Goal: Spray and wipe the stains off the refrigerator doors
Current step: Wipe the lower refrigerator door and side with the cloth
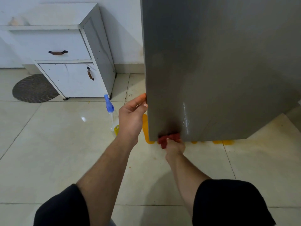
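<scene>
Nearest: black sleeves [228, 201] at the frame bottom, both forearms reaching fwd. R hand [175, 148] is clenched round a bunched red cloth [169, 139], pressing it vs the very bottom edge of the grey refrigerator door [219, 70], near its left corner. L hand [132, 115] sits higher, thumb & fingers pinching the door's left edge, prob. to steady it. A wet streak [186, 118] shines on the door just right of the cloth. Yellow patches [223, 142] lie on the floor tiles [65, 152] under the door; can't tell what they are. The spray bottle [111, 115] stands on the tiles just left of the L hand, partly hidden by it. Further back: white cabinet [68, 62], round mat [34, 88].

Risks:
- The cloth is so low it could drag thru the yellow mess & smear it onto the door.
- The door may swing if the L grip slips.
- The L arm pulling back could knock the bottle over.
</scene>
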